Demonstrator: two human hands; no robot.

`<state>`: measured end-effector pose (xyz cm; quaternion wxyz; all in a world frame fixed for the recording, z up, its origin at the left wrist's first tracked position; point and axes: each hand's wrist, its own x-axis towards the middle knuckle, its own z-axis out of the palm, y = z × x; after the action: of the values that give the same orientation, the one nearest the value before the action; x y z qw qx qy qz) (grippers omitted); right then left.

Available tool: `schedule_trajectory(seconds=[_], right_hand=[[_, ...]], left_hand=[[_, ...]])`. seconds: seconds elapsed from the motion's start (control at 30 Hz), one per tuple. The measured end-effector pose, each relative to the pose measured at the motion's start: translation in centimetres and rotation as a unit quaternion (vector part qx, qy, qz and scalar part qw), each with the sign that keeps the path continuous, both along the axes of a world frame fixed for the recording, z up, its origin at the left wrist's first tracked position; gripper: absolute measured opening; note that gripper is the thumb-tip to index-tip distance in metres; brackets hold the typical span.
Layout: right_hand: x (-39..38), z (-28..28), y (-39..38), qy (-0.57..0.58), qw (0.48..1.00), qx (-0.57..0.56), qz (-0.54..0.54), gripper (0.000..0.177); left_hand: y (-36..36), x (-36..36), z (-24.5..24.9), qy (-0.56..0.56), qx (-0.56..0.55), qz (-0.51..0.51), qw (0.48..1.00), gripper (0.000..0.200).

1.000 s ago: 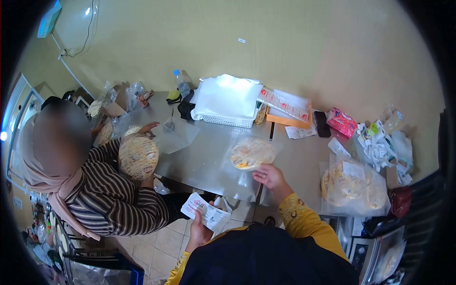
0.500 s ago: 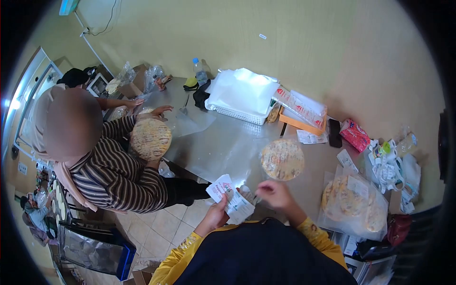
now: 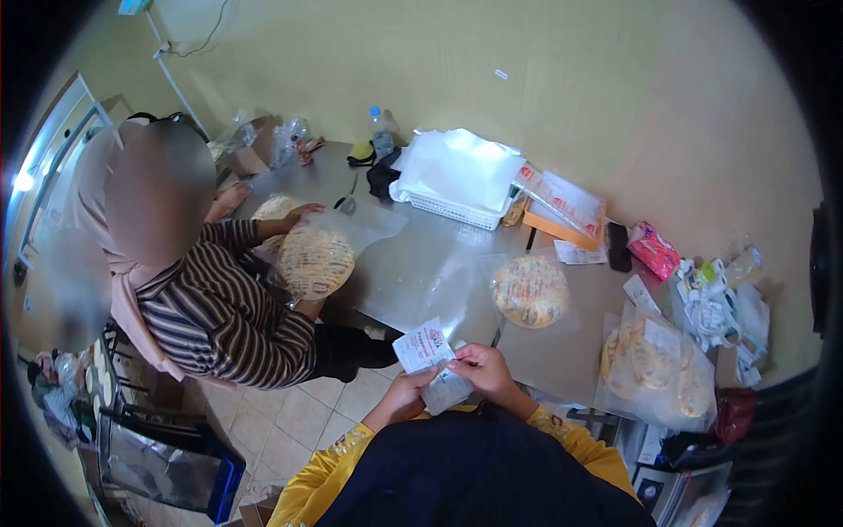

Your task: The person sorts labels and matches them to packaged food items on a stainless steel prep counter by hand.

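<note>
Two hands meet on a small stack of printed labels (image 3: 427, 348), held low before the chest, just off the table (image 3: 413, 255) edge. The left hand (image 3: 402, 397) curls closed under the stack; the right hand (image 3: 486, 370) pinches its top slip. Freeing one slip cleanly probably needs a firm left grip and a slow thumb slide. A bagged flatbread (image 3: 529, 291) lies further right.

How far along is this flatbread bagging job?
Done: a pile of bagged flatbreads at right, the top one labelled. In hand: the left hand and right hand hold paper labels. Left: the single bagged flatbread on the table shows no label.
</note>
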<state>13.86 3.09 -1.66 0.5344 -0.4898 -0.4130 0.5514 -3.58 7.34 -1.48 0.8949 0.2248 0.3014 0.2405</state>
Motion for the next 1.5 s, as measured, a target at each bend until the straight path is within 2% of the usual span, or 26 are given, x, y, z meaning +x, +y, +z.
schedule_trajectory(seconds=[0.1, 0.17, 0.27, 0.4, 0.47, 0.53, 0.6, 0.8, 1.07, 1.17, 1.27, 1.37, 1.5], right_hand=[[-1.1, -1.3, -0.1, -0.071, 0.997, 0.007, -0.027, 0.014], [-2.2, -1.6, 0.1, -0.087, 0.995, -0.026, -0.028, 0.017], [-3.7, -3.7, 0.1, -0.113, 0.993, -0.008, -0.045, 0.018], [-2.9, -1.9, -1.6, -0.026, 0.988, -0.145, -0.054, 0.013], [-0.5, -5.0, -3.1, 0.135, 0.963, -0.175, -0.152, 0.013], [2.8, -6.2, -5.7, 0.208, 0.920, -0.150, -0.297, 0.013], [6.5, -9.5, -9.0, 0.261, 0.850, -0.120, -0.442, 0.013], [10.4, -14.6, -12.4, 0.164, 0.779, -0.197, -0.572, 0.014], [13.2, -13.6, -6.1, 0.126, 0.779, -0.219, -0.574, 0.014], [13.9, -13.1, -5.5, 0.108, 0.810, -0.237, -0.526, 0.012], [15.0, -12.7, -5.4, 0.156, 0.867, -0.260, -0.394, 0.013], [16.6, -14.5, -5.1, 0.226, 0.848, -0.167, -0.450, 0.012], [16.7, -12.7, -3.3, 0.302, 0.868, -0.151, -0.364, 0.012]], left_hand=[[0.4, -1.4, -0.7, 0.006, -0.007, 0.014, 1.000, 0.043], [0.0, -1.8, 1.7, 0.010, 0.008, 0.029, 0.999, 0.045], [0.7, -4.1, -0.5, -0.035, -0.008, -0.015, 0.999, 0.051], [1.2, -6.0, 0.4, -0.040, -0.043, -0.015, 0.998, 0.047], [1.8, -7.4, -0.3, -0.029, -0.007, -0.002, 1.000, 0.044], [2.3, -8.3, 0.2, -0.019, 0.012, 0.001, 1.000, 0.042], [2.7, -9.3, 0.0, -0.018, 0.030, -0.001, 0.999, 0.043], [2.8, -10.3, 0.3, 0.011, 0.044, -0.001, 0.999, 0.044], [3.2, -10.2, -0.3, 0.032, 0.040, -0.025, 0.998, 0.041], [2.9, -9.8, -0.7, 0.049, 0.035, 0.001, 0.998, 0.043], [2.8, -9.1, -1.3, 0.048, 0.036, 0.014, 0.998, 0.045], [2.1, -6.6, -0.6, 0.062, 0.020, 0.039, 0.997, 0.046], [1.5, -2.8, 1.6, 0.079, 0.006, 0.049, 0.996, 0.049]])
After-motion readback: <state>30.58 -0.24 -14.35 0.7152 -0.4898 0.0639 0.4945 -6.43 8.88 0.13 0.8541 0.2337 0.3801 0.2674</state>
